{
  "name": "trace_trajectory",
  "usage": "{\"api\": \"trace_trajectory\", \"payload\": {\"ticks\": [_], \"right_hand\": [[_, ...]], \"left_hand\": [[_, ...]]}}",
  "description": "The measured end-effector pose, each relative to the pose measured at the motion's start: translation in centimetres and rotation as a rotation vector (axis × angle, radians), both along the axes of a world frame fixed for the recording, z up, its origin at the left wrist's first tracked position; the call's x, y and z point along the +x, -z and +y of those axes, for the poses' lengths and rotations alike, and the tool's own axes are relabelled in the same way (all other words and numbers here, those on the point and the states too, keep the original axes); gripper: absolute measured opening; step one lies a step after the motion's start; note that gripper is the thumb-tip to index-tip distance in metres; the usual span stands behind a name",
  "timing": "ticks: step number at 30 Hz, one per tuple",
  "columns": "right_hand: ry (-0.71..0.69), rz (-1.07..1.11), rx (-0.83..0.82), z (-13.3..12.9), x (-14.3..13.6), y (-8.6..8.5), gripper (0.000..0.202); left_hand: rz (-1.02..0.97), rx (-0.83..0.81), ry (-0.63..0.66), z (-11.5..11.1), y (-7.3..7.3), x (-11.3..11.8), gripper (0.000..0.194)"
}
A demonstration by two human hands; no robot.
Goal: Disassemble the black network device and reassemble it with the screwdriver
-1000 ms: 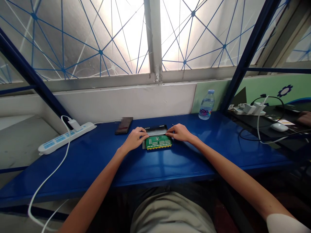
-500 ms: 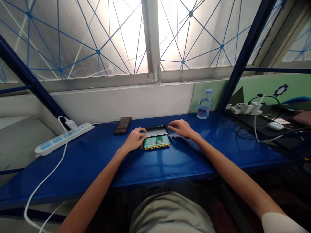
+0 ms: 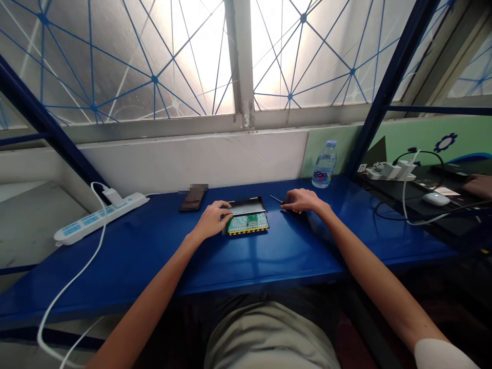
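Observation:
A black case (image 3: pixel 246 206) lies on the blue table, with a green circuit board (image 3: pixel 248 222) in its near part. Yellow terminals (image 3: pixel 248 232) run along the board's front edge. My left hand (image 3: pixel 211 219) grips the case at its left edge, thumb by the board and fingers by the far panel. To the right of the case, my right hand (image 3: pixel 303 200) is closed around the handle of a screwdriver (image 3: pixel 275 199). Its thin metal shaft points left and away from me, apart from the case. Most of the black and yellow handle is hidden under my fingers.
A phone (image 3: pixel 193 198) lies behind my left hand. On the left is a white power strip (image 3: pixel 100 218) with a cable. A water bottle (image 3: pixel 325 165) stands at the back right. Farther right are a white mouse (image 3: pixel 435 199), cables and another person's hand (image 3: pixel 478 185).
My right hand has moved right, away from the case's edge, and has closed on the screwdriver, whose shaft now shows. My left hand and the case have stayed in place.

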State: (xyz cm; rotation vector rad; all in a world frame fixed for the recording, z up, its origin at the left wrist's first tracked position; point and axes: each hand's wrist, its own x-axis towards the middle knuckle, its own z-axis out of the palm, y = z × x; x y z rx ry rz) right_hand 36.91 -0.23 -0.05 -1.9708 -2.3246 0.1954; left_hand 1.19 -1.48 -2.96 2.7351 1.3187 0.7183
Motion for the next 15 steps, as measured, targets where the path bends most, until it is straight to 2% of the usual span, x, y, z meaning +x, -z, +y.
{"api": "trace_trajectory", "payload": {"ticks": [8,11,15], "right_hand": [[0.001,-0.006,-0.062,0.0,-0.12,-0.23,0.027],[0.014,0.022,0.02,0.06,-0.23,-0.13,0.029],[0.029,0.139,0.218,-0.05,-0.66,-0.06,0.033]], "left_hand": [[-0.029,0.005,0.008,0.0,-0.02,-0.01,0.023],[-0.031,0.001,0.01,0.05,0.06,0.08,0.023],[-0.04,-0.006,0.002,0.11,0.2,0.21,0.021]]}}
